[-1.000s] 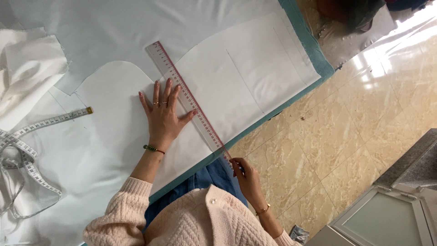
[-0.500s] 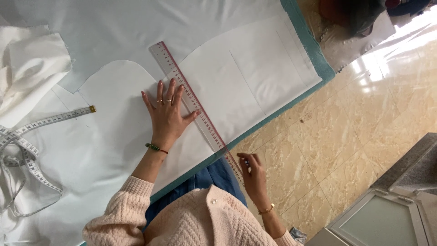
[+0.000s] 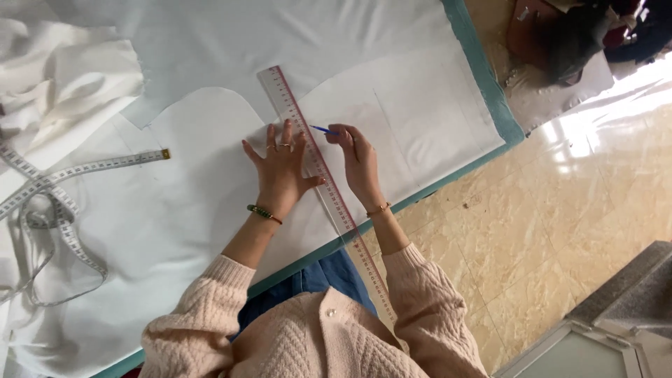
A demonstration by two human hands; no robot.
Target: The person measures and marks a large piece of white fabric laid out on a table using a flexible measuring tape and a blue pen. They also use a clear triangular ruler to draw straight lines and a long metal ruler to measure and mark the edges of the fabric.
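My left hand [image 3: 280,168] lies flat with fingers spread on a long clear ruler [image 3: 308,150] with red markings, pressing it onto white paper pattern pieces [image 3: 203,175] on the table. My right hand [image 3: 357,157] is on the other side of the ruler and grips a blue pen [image 3: 323,130], whose tip rests against the ruler's edge on the white sheet [image 3: 420,119]. The ruler's near end juts past the table edge over my lap.
A measuring tape [image 3: 63,210] curls at the left, next to bunched white fabric [image 3: 63,84]. The table's teal edge [image 3: 483,77] runs diagonally on the right, with beige tile floor [image 3: 560,210] beyond. A dark bag [image 3: 560,35] sits at the top right.
My right hand has come up from the ruler's near end by my lap to the ruler's middle, beside my left hand, with the pen. The left hand stayed pressed on the ruler.
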